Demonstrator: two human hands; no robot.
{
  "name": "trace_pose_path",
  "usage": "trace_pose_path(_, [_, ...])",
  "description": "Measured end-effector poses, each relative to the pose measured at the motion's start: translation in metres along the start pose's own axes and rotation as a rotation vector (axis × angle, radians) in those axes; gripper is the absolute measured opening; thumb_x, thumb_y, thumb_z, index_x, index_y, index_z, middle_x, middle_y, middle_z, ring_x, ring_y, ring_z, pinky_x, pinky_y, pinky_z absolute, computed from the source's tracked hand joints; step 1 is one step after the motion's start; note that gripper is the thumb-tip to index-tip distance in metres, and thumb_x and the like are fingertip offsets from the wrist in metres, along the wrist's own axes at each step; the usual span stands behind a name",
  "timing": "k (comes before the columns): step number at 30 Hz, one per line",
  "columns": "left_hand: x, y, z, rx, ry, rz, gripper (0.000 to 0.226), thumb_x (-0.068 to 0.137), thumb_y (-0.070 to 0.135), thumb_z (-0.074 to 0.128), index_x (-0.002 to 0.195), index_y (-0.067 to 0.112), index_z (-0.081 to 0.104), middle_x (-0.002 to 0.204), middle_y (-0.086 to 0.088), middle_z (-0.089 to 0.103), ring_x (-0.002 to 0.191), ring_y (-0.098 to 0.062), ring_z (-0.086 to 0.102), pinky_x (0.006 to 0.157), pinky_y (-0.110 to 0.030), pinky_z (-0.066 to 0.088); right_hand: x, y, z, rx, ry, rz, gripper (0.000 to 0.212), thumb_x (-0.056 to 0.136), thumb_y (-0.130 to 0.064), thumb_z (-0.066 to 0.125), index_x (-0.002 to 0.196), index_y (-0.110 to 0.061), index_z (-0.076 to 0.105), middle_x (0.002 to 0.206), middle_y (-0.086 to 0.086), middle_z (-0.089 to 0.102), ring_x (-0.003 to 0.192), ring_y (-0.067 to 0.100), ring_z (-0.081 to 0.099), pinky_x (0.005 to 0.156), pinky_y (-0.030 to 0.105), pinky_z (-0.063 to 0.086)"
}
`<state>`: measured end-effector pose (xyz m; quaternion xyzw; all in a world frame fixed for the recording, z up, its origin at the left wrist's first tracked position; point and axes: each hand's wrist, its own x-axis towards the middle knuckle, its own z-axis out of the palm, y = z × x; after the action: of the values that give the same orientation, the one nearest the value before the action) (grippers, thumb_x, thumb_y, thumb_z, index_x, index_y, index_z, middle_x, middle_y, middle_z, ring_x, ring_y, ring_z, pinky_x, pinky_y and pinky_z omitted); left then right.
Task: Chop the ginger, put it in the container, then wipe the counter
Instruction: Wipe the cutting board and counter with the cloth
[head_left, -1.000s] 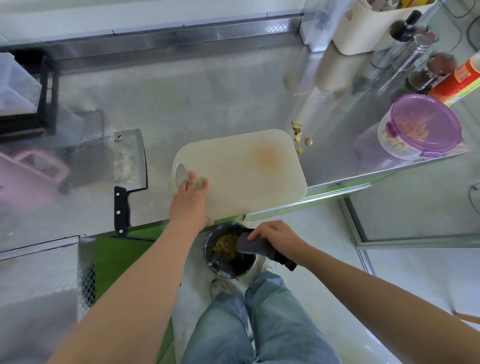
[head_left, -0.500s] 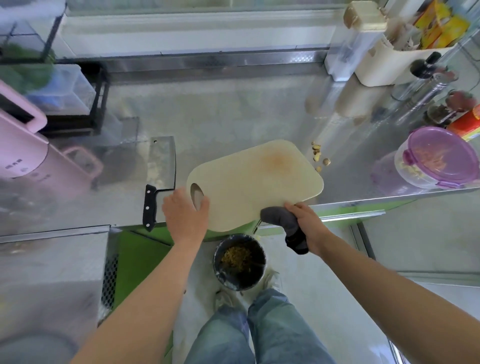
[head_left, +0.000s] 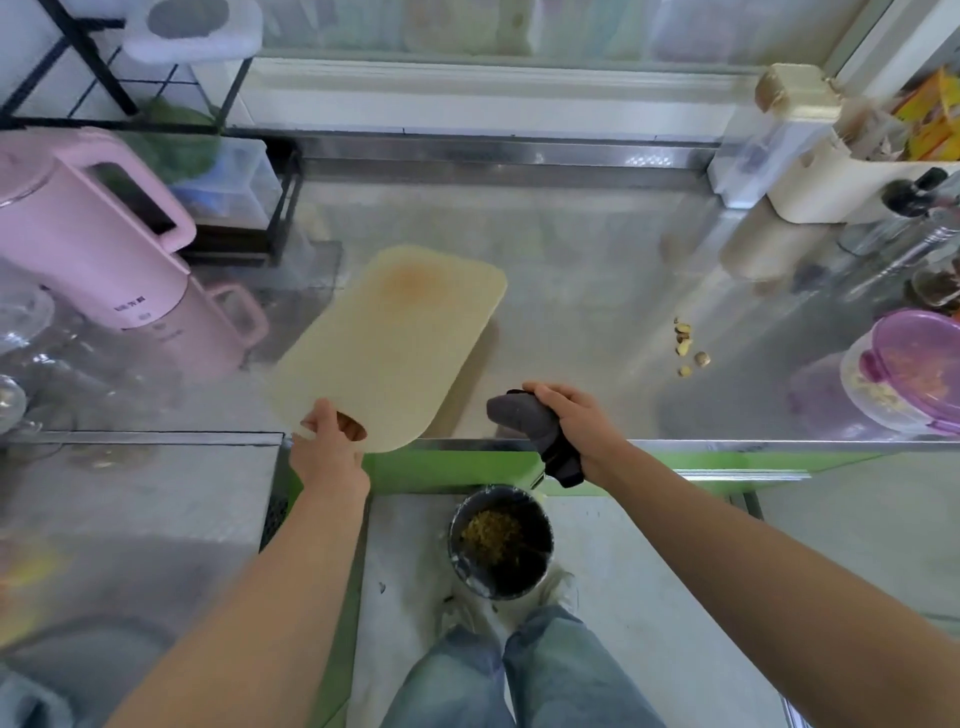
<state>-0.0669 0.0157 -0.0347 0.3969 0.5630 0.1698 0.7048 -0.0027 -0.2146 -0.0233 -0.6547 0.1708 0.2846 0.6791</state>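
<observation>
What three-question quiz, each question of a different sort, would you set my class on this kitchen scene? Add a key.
1. What does the right hand grip? A a knife; B a dark cloth; C a spoon.
2. True or false: the ginger scraps lie on the counter between the cutting board and the purple-lidded container.
3. Fill in: the ___ hand holds the cutting board by its hole end.
Key: 1 B. 2 True. 3 Left: the left hand.
</observation>
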Motion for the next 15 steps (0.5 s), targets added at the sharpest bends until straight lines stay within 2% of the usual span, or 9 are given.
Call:
trace_pose_path(2, [0.009,0.004,-0.003,-0.102,-0.015,0.010,0.008,0.094,0.025,0.058,0.095,0.018,0.056,0.079,0.003,0.061,0.062,-0.008,0.057,0.049,-0.019,0.047,0.003,0.005,0.004,0.016,0.010,0.022,0.021,0.097,-0.020,0.053,0.110,-0.009,0.065,0.091,0.008,0.067,0.068,0.017,0.062,0.052,0.024,0.051])
trace_pose_path(4, [0.014,0.005,-0.004,-0.150,-0.026,0.050,0.012,0.097,0.019,0.054,0.085,0.018,0.055,0.060,0.006,0.064,0.048,-0.006,0.058,0.047,-0.019,0.048,0.006,0.010,0.006,0.034,0.013,0.033,0.018,0.097,-0.019,0.053,0.108,-0.010,0.065,0.097,0.011,0.066,0.074,0.019,0.062,0.057,0.026,0.052])
trace_pose_path(6, [0.017,0.002,-0.002,-0.156,-0.033,0.056,0.012,0.098,0.018,0.052,0.087,0.016,0.055,0.053,0.007,0.064,0.042,-0.005,0.058,0.048,-0.020,0.049,0.009,0.015,0.006,0.036,0.015,0.045,0.016,0.097,-0.017,0.052,0.106,-0.011,0.065,0.101,0.012,0.065,0.078,0.020,0.062,0.061,0.027,0.053])
trace_pose_path(7, [0.020,0.000,-0.001,-0.150,-0.036,0.048,0.007,0.098,0.018,0.052,0.095,0.013,0.056,0.060,0.003,0.066,0.044,-0.007,0.060,0.049,-0.021,0.051,0.010,0.017,0.006,0.036,0.017,0.055,0.016,0.097,-0.016,0.053,0.107,-0.011,0.065,0.102,0.012,0.065,0.080,0.020,0.061,0.062,0.028,0.052])
trace_pose_path(8, [0.022,-0.003,0.000,-0.139,-0.028,0.034,0.014,0.097,0.019,0.054,0.106,0.009,0.055,0.073,-0.002,0.068,0.050,-0.010,0.064,0.051,-0.022,0.053,0.011,0.019,0.006,0.037,0.021,0.066,0.017,0.097,-0.016,0.053,0.108,-0.011,0.065,0.104,0.012,0.064,0.082,0.020,0.061,0.064,0.028,0.052])
trace_pose_path(10, [0.030,-0.010,0.001,-0.022,0.028,0.030,0.042,0.091,0.023,0.061,0.125,0.004,0.046,0.103,-0.009,0.064,0.075,-0.019,0.069,0.061,-0.028,0.057,0.012,0.022,0.005,0.049,0.024,0.086,0.021,0.095,-0.015,0.056,0.114,-0.009,0.062,0.106,0.013,0.063,0.084,0.021,0.061,0.066,0.030,0.052])
trace_pose_path(12, [0.036,-0.014,0.000,0.304,0.121,0.077,0.060,0.087,0.026,0.063,0.133,0.001,0.035,0.121,-0.014,0.055,0.098,-0.030,0.063,0.080,-0.039,0.056,0.012,0.026,0.004,0.063,0.008,0.096,0.031,0.092,-0.011,0.061,0.122,-0.007,0.057,0.111,0.014,0.060,0.085,0.021,0.061,0.067,0.030,0.053])
trace_pose_path(15, [0.030,-0.009,0.000,0.765,0.168,0.159,0.064,0.087,0.019,0.060,0.137,-0.003,0.027,0.138,-0.025,0.036,0.116,-0.040,0.048,0.095,-0.046,0.046,0.012,0.030,0.000,0.026,-0.044,0.096,0.044,0.086,-0.002,0.066,0.127,-0.009,0.052,0.117,0.014,0.058,0.090,0.022,0.062,0.072,0.029,0.054])
